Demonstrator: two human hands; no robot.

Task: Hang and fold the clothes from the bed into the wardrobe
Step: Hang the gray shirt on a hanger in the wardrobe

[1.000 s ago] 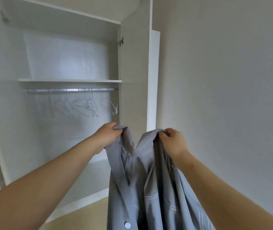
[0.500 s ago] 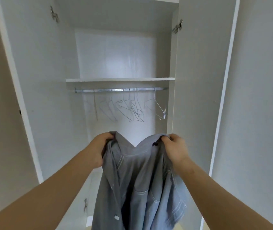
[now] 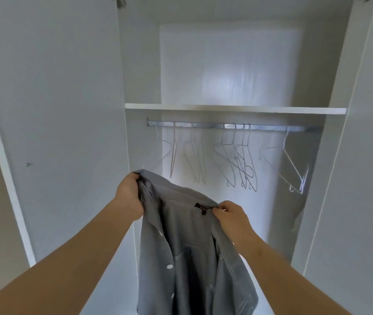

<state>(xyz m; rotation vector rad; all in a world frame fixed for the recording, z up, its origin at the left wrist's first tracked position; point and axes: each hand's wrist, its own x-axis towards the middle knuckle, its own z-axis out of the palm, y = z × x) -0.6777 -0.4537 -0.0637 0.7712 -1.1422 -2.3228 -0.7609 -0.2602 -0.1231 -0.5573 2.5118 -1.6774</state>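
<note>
A grey button-up shirt (image 3: 187,253) hangs in front of me, held up by its collar. My left hand (image 3: 129,196) grips the collar's left end in a fist. My right hand (image 3: 233,218) pinches the collar near its dark neck label. Behind the shirt stands the open white wardrobe (image 3: 142,64). Its metal rail (image 3: 203,125) carries several empty wire hangers (image 3: 237,160). The rail is above and beyond both hands. The bed is out of view.
A white shelf (image 3: 235,109) runs just above the rail. The left wardrobe door (image 3: 51,121) and the right door (image 3: 367,155) stand open on either side of me. One hanger (image 3: 294,169) hangs apart at the rail's right end.
The view has swung left and closer, so the wardrobe interior now faces me squarely. Both hands keep hold of the shirt collar, and the shirt's back now spreads wider between them.
</note>
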